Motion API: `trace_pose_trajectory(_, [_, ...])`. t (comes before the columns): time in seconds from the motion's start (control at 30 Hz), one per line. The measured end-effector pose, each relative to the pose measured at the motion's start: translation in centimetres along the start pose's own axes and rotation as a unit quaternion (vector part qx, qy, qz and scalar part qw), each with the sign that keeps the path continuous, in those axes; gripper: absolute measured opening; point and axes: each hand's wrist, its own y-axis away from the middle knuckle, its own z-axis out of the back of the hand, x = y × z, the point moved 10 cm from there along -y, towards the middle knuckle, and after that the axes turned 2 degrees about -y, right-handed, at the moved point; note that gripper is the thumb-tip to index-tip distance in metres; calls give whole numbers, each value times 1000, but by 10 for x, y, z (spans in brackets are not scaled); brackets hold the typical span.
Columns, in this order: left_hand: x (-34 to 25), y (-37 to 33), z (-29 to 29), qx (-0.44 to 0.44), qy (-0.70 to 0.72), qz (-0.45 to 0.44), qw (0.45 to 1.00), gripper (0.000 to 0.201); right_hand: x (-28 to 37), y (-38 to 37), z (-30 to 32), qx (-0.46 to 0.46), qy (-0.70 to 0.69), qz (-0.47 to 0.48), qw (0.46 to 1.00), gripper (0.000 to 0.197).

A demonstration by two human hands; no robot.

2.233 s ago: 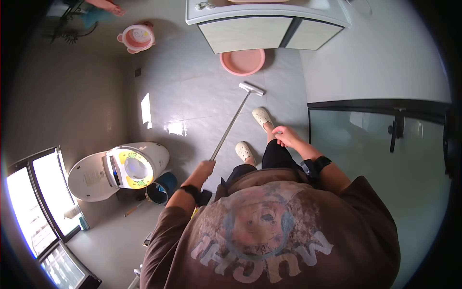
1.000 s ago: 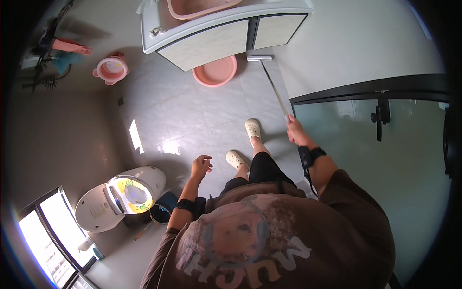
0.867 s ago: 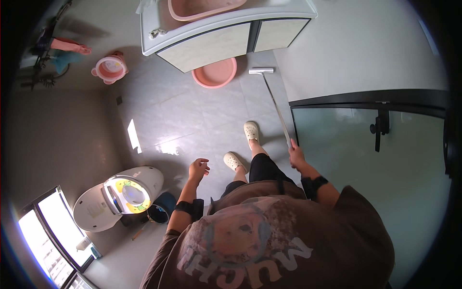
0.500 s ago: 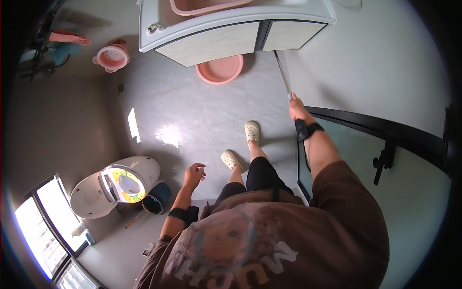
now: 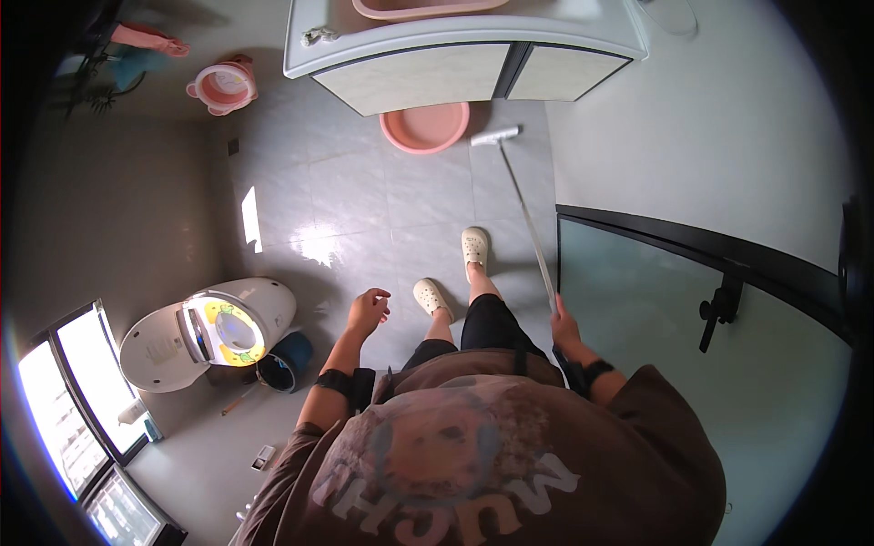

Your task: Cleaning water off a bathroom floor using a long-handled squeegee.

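Observation:
My right hand (image 5: 564,329) is closed round the upper end of a floor squeegee (image 5: 525,214), which has a long metal pole and a narrow white head (image 5: 495,136). That head is on the grey tiles, in front of the vanity cabinet and just right of a pink basin (image 5: 425,127). The basin sits on the floor, its far part hidden beneath the cabinet. My left hand (image 5: 369,311) hangs in the air at my left side, empty, its fingers loosely bent and apart.
A white vanity (image 5: 419,82) spans the far side, with another pink basin (image 5: 428,11) on top. To the left are a toilet (image 5: 264,300), a dark bucket (image 5: 296,350) and a small pink tub (image 5: 225,86). A glass door (image 5: 646,300) stands close on the right.
My right hand has drawn back toward my body, pulling the squeegee with it. Its head, hidden under the cabinet before, now shows on the open floor. The left hand has barely moved.

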Motion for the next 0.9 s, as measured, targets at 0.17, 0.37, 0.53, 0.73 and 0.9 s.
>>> trace_pose_trajectory(0.17, [15,1,-1,12,-17,-17,1000,25,19,46,-3,16,26,12,999,53])
trace_pose_trajectory(0.37, [24,0,7,18,-56,-22,998,24,44,-7,-10,-3,-34,3,999,55])
trace_pose_trajectory(0.53, [34,13,24,-1,-32,-21,999,24,11,48,-28,0,11,0,1000,54])
trace_pose_trajectory(0.73, [47,22,28,3,-48,-5,999,23,41,-3,-22,-1,-151,-71,986,52])
trace_pose_trajectory(0.9, [51,23,28,16,-61,-3,998,24,39,7,-28,16,-197,-87,976,53])
